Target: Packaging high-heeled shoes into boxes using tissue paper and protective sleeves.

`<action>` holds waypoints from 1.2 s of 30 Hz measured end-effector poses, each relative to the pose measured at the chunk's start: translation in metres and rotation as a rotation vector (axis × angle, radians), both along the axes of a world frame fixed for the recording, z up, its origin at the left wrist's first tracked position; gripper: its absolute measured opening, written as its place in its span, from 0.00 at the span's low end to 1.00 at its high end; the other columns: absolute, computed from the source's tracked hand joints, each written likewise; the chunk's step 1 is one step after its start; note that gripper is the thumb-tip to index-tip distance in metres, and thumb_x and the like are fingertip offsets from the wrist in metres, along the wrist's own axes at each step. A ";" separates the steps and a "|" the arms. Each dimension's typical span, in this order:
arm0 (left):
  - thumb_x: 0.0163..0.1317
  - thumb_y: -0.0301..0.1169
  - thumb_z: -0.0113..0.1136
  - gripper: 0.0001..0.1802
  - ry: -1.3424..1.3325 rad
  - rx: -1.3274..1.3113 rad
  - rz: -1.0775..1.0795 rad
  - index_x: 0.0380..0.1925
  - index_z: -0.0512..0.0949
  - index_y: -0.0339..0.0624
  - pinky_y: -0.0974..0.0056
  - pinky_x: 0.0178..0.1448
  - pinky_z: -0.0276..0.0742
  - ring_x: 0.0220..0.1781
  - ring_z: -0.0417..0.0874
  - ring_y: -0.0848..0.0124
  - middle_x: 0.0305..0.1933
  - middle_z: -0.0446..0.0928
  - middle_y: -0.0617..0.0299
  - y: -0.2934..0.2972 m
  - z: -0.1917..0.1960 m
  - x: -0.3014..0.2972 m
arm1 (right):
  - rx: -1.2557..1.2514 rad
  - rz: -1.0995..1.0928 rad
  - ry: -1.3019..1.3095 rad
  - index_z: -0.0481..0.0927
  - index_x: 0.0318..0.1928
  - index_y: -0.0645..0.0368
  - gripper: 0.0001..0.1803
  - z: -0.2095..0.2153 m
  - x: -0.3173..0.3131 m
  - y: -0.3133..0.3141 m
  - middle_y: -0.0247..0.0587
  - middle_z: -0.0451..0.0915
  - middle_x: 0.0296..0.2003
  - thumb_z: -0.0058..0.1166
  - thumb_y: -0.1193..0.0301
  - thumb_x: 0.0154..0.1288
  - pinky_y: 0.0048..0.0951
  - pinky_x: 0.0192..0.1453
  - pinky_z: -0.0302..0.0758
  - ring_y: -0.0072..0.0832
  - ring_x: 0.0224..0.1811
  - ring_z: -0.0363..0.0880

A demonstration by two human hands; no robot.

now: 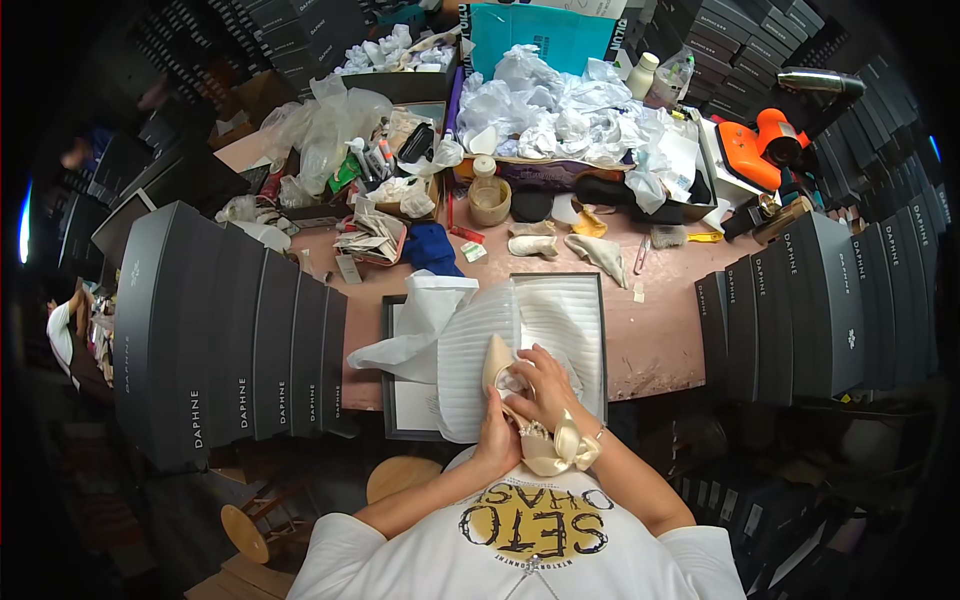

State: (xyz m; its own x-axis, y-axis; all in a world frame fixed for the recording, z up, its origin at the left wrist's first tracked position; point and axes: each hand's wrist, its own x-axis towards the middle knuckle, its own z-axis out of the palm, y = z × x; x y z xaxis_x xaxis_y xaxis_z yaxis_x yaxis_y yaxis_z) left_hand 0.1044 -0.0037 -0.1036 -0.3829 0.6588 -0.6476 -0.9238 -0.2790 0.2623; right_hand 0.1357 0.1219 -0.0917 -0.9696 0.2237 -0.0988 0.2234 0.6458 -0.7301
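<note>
A cream pointed-toe shoe (497, 356) is held in front of my chest, its toe directed away from me. A pale satin bow (566, 449) sits at its heel end. My left hand (494, 440) grips the shoe along its left side. From the right, my right hand (545, 388) bends its fingers over the shoe's opening, where white crumpled paper (510, 381) shows; the fingertips are partly hidden. Beneath both hands is an open dark shoebox (604, 345) lined with ribbed white wrapping sheet (468, 325). Loose white tissue (420, 312) spreads over its left side.
Stacked dark shoeboxes flank the pink table: one stack (215, 340) left, another (790, 310) right. Farther back lie a heap of crumpled paper (560, 105), a glue jar (489, 198), a blue cloth (432, 249), a brush (667, 236) and an orange tool (750, 155).
</note>
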 end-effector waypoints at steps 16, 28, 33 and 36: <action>0.66 0.65 0.33 0.40 0.116 -0.139 -0.069 0.63 0.60 0.43 0.57 0.62 0.66 0.55 0.72 0.64 0.58 0.68 0.57 0.000 -0.012 -0.009 | -0.227 0.054 -0.172 0.76 0.50 0.63 0.32 0.017 -0.003 0.019 0.56 0.75 0.42 0.65 0.52 0.52 0.40 0.47 0.74 0.50 0.41 0.78; 0.68 0.62 0.27 0.38 0.114 -0.139 -0.196 0.65 0.58 0.44 0.55 0.59 0.72 0.59 0.72 0.61 0.62 0.66 0.54 -0.014 -0.023 -0.060 | 0.412 -0.079 0.254 0.78 0.46 0.57 0.20 -0.023 -0.007 0.041 0.40 0.78 0.40 0.62 0.63 0.54 0.35 0.49 0.66 0.34 0.45 0.75; 0.67 0.63 0.30 0.41 0.138 -0.105 -0.202 0.68 0.51 0.42 0.57 0.73 0.53 0.70 0.59 0.62 0.69 0.58 0.54 -0.006 -0.009 -0.037 | 0.554 0.302 0.204 0.76 0.33 0.55 0.10 -0.032 -0.025 0.005 0.35 0.75 0.28 0.57 0.66 0.50 0.34 0.43 0.66 0.33 0.37 0.76; 0.67 0.63 0.31 0.40 0.173 -0.124 -0.131 0.65 0.57 0.42 0.56 0.68 0.62 0.64 0.66 0.62 0.64 0.63 0.55 -0.008 -0.012 -0.038 | 0.431 0.270 0.232 0.75 0.30 0.55 0.08 -0.034 -0.017 0.006 0.34 0.74 0.24 0.57 0.68 0.49 0.35 0.39 0.68 0.34 0.33 0.76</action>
State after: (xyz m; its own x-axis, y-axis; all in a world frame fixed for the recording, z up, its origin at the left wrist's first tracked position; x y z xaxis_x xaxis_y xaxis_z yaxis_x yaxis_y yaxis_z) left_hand 0.0668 -0.0116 -0.1153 -0.4115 0.6294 -0.6592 -0.8884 -0.1157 0.4442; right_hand 0.1184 0.1277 -0.1254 -0.9835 -0.0626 0.1696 -0.1264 0.9090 -0.3973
